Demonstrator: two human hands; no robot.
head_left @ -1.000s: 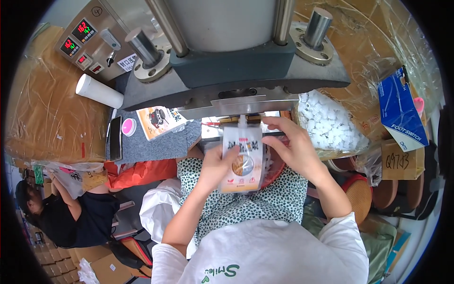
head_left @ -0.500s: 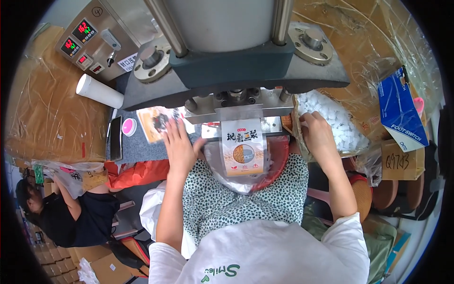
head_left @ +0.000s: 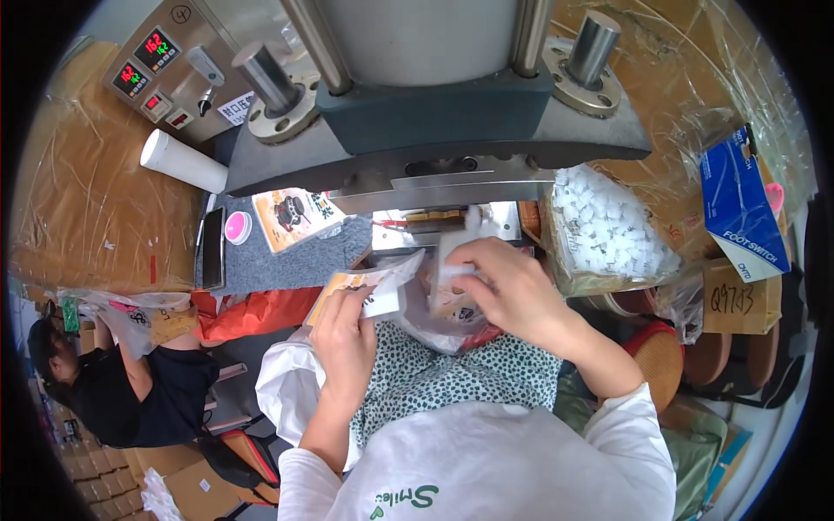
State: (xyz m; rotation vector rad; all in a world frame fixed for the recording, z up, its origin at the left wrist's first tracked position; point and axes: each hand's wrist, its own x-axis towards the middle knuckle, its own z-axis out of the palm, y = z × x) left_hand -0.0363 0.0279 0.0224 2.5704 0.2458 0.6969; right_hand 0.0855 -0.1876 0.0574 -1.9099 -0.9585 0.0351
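Observation:
My left hand (head_left: 343, 334) grips a printed pouch (head_left: 380, 291), white and orange, tilted in front of the press. My right hand (head_left: 508, 286) is beside it, with thumb and fingers closed around something pale and blurred. A small white piece (head_left: 473, 219) shows just above its fingers, though whether the hand holds it I cannot tell. Below the hands, a clear plastic bag with a red edge (head_left: 421, 334) lies on my lap, partly hidden. The press's upper metal bar (head_left: 443, 193) sits above the metal base plate (head_left: 506, 221).
Left of the press, more printed pouches (head_left: 291, 219), a pink-lidded jar (head_left: 237, 228) and a phone (head_left: 213, 249) lie on a grey mat. An open box holds white packets (head_left: 608, 221) at right. A control box (head_left: 165, 74) stands far left. A co-worker (head_left: 113, 373) sits at left.
My left hand has lifted a pouch from the mat and brought it inward. My right hand has moved left from the packets. The press bar has risen, and the pouch there has left its place.

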